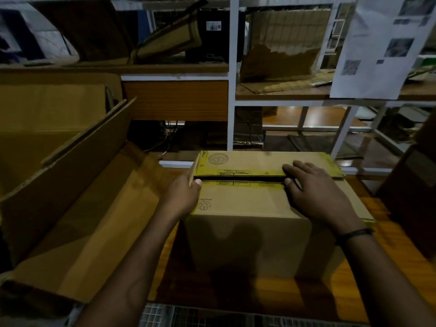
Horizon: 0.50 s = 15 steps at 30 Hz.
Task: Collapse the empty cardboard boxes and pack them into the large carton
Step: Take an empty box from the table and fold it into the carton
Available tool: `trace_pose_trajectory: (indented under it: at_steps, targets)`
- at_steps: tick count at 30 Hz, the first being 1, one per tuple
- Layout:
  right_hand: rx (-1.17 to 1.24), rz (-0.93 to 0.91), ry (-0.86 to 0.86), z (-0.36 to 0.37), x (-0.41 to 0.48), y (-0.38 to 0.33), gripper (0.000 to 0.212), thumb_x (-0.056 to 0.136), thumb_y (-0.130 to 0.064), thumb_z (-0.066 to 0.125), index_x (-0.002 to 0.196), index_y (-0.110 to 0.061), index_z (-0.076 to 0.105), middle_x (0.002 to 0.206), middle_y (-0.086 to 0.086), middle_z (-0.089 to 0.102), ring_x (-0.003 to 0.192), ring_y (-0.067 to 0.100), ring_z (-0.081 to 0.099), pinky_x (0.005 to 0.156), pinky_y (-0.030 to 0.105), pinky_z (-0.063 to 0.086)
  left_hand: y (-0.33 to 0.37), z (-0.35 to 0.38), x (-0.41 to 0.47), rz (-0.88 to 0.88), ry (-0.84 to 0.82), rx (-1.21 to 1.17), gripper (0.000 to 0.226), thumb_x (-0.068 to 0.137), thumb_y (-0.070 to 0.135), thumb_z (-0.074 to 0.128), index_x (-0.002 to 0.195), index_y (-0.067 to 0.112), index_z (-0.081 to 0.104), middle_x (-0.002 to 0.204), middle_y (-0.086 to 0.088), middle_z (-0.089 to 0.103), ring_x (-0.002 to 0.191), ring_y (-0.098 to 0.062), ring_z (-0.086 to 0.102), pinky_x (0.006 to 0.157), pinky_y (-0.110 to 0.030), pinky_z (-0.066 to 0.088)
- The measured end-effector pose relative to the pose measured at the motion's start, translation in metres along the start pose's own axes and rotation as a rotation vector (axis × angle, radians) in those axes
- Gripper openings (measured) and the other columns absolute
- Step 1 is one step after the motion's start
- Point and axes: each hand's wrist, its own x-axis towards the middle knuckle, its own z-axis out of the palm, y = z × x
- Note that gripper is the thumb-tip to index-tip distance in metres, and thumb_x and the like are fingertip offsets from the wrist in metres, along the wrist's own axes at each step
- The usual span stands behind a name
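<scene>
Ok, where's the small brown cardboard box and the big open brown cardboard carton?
small brown cardboard box (247, 244): head view, front wall.
big open brown cardboard carton (94, 220): head view, inside panel.

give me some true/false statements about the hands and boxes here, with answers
1. The right hand lies flat on top of the box. True.
2. The box is flattened. False: it stands in full shape.
3. The large carton lies open to the left of the box. True.
4. The left hand is clear of the box. False: it grips the left end of the top flaps.
5. The wristband is on the left wrist. False: it is on the right wrist.
</scene>
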Motion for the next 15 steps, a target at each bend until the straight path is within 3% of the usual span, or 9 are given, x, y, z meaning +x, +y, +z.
trace_pose_trajectory:
  at_steps: [4, 10, 15]
  targets:
    - [-0.008, 0.006, 0.002, 0.001, -0.0004, -0.0003, 0.051, 0.107, -0.042, 0.038, 0.156, -0.031, 0.034, 0.165, 0.003, 0.03, 0.153, 0.024, 0.023, 0.125, 0.044, 0.019, -0.0041, -0.0007, 0.0038, -0.015, -0.033, -0.07, 0.035, 0.11, 0.034, 0.042, 0.135, 0.017, 0.059, 0.114, 0.0, 0.066, 0.09, -0.006, 0.059, 0.061, -0.024, 0.039]
    - [-0.007, -0.015, 0.0, 0.0002, 0.0003, 0.0006, 0.05, 0.107, -0.042, 0.038, 0.156, -0.031, 0.035, 0.164, 0.003, 0.032, 0.152, 0.024, 0.025, 0.124, 0.044, 0.021, -0.0101, -0.0004, -0.0014, -0.045, -0.035, -0.163, 0.03, 0.11, 0.033, 0.041, 0.124, 0.019, 0.063, 0.105, -0.001, 0.07, 0.094, -0.018, 0.067, 0.071, -0.034, 0.05]
    - [-0.014, -0.021, 0.013, 0.0009, 0.0015, -0.0007, 0.05, 0.107, -0.042, 0.039, 0.155, -0.031, 0.036, 0.163, 0.003, 0.034, 0.15, 0.023, 0.026, 0.123, 0.043, 0.021, -0.0038, -0.0044, -0.0022, -0.031, -0.044, -0.056, 0.03, 0.111, 0.032, 0.04, 0.131, 0.021, 0.059, 0.111, -0.001, 0.068, 0.094, -0.014, 0.064, 0.066, -0.031, 0.045]
